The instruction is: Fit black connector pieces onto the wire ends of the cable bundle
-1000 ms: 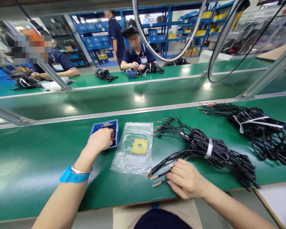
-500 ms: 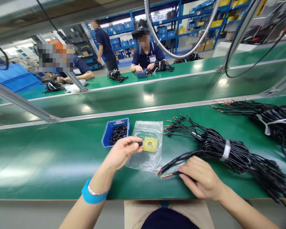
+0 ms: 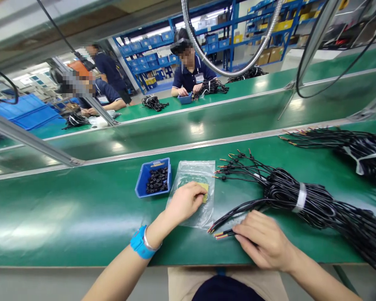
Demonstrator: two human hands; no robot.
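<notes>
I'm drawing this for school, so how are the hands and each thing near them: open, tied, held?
Blue bin, open, black parts inside
Plastic bag, lying flat
Yellow square, on or in the bag, partly covered
Near cable bundle, tied with white band
Far cable bundle, tied with white strap
Left hand, bent over yellow square, grip hidden
Right hand, closed on black cables
Blue wristband, worn

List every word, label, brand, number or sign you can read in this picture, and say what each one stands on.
Readable text: none.
Centre badge on the seated co-worker: too small and blurred to read.
Left badge on another co-worker: likewise unreadable.
Tan patch on the blue bin: no lettering can be made out.
Background storage bins: any labels are too small to read.
Yellow card: no lettering visible on the part showing.
</notes>
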